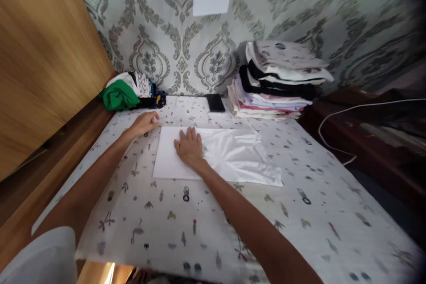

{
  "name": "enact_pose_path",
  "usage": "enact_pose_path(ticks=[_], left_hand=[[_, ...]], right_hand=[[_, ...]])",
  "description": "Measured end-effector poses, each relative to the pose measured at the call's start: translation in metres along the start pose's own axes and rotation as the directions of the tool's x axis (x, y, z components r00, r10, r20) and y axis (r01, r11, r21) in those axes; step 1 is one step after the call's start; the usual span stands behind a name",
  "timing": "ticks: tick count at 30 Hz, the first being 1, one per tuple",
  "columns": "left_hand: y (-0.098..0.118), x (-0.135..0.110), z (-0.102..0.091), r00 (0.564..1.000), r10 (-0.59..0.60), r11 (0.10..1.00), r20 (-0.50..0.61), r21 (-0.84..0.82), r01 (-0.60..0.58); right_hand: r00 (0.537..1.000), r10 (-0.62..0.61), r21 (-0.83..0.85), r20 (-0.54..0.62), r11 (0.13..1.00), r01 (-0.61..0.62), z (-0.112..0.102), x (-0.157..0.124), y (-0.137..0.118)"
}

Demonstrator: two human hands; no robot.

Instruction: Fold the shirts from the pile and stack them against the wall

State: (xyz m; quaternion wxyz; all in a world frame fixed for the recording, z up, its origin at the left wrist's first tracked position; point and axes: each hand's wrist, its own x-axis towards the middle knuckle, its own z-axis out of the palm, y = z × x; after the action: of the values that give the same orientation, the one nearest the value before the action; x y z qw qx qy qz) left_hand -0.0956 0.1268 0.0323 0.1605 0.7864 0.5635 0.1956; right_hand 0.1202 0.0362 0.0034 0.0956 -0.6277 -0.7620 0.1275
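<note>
A white garment (229, 153) lies on the patterned bedsheet (173, 226), its right part creased. The left part of the white bundle is a smooth, flat rectangle; I cannot tell whether it is cloth or a board. My right hand (189, 146) presses flat on this bundle with its fingers spread. Beyond the far left corner, my left hand (144, 124) hovers close to the sheet, its fingers slightly bent and apart. Nothing shows between them.
Tall folded clothes (273, 84) are stacked at the back right. A smaller clothes pile with a green cloth (120, 95) stands back left. Between them lies a black flat object (215, 103). A wooden panel (49, 57) borders the left; a white cable (324, 128) runs right.
</note>
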Motion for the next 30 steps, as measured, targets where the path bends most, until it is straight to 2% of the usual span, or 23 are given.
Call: enact_pose_path(ticks=[2, 4, 5, 7, 8, 11, 14, 16, 18, 20, 22, 26, 30], left_hand=[[0.012, -0.026, -0.003, 0.999, 0.036, 0.997, -0.017, -0.066, -0.037], [0.031, -0.059, -0.006, 0.986, 0.122, 0.983, 0.117, -0.154, -0.103], [0.042, -0.077, -0.006, 0.962, 0.171, 0.975, 0.215, -0.174, -0.135], [0.063, -0.11, -0.007, 0.907, 0.22, 0.975, 0.359, -0.12, -0.189], [0.071, -0.125, -0.007, 0.895, 0.217, 0.976, 0.39, -0.059, -0.211], [0.082, -0.157, -0.002, 0.913, 0.19, 0.961, 0.361, 0.123, -0.248], [0.082, -0.169, 0.006, 0.941, 0.197, 0.946, 0.274, 0.198, -0.256], [0.08, -0.171, 0.011, 0.951, 0.208, 0.94, 0.229, 0.222, -0.259], [0.08, -0.172, 0.014, 0.957, 0.216, 0.936, 0.192, 0.24, -0.259], [0.081, -0.173, 0.016, 0.964, 0.212, 0.939, 0.16, 0.239, -0.246], [0.083, -0.174, 0.016, 0.97, 0.199, 0.947, 0.141, 0.229, -0.227], [0.088, -0.179, 0.016, 0.977, 0.175, 0.959, 0.124, 0.204, -0.197], [0.094, -0.184, 0.024, 0.99, 0.125, 0.958, 0.067, 0.252, -0.138]], right_hand=[[1.0, 0.001, 0.011, 0.001, 1.0, -0.001, 0.001, 0.0, 0.0], [1.0, 0.0, 0.018, 0.014, 1.0, 0.0, 0.002, 0.001, 0.0], [1.0, -0.001, 0.021, 0.023, 1.0, 0.001, 0.002, 0.001, 0.0], [0.999, -0.005, 0.025, 0.034, 1.0, 0.004, 0.002, 0.001, 0.0], [0.999, -0.007, 0.025, 0.036, 1.0, 0.006, 0.001, 0.001, 0.001], [0.999, -0.008, 0.03, 0.054, 1.0, 0.007, -0.005, 0.002, 0.0], [0.995, 0.0, 0.063, 0.102, 0.998, -0.007, -0.017, -0.005, -0.004], [0.994, -0.062, 0.094, 0.092, 0.994, 0.053, -0.027, -0.019, -0.007], [0.971, -0.231, 0.15, 0.069, 0.964, 0.219, -0.034, -0.039, -0.008], [0.906, -0.419, 0.229, 0.065, 0.89, 0.395, -0.034, -0.059, -0.007], [0.858, -0.509, 0.288, 0.064, 0.833, 0.472, -0.028, -0.074, -0.004], [0.862, -0.506, 0.339, 0.005, 0.812, 0.475, -0.01, -0.082, 0.003], [0.884, -0.46, 0.523, -0.078, 0.737, 0.429, 0.001, -0.073, 0.007]])
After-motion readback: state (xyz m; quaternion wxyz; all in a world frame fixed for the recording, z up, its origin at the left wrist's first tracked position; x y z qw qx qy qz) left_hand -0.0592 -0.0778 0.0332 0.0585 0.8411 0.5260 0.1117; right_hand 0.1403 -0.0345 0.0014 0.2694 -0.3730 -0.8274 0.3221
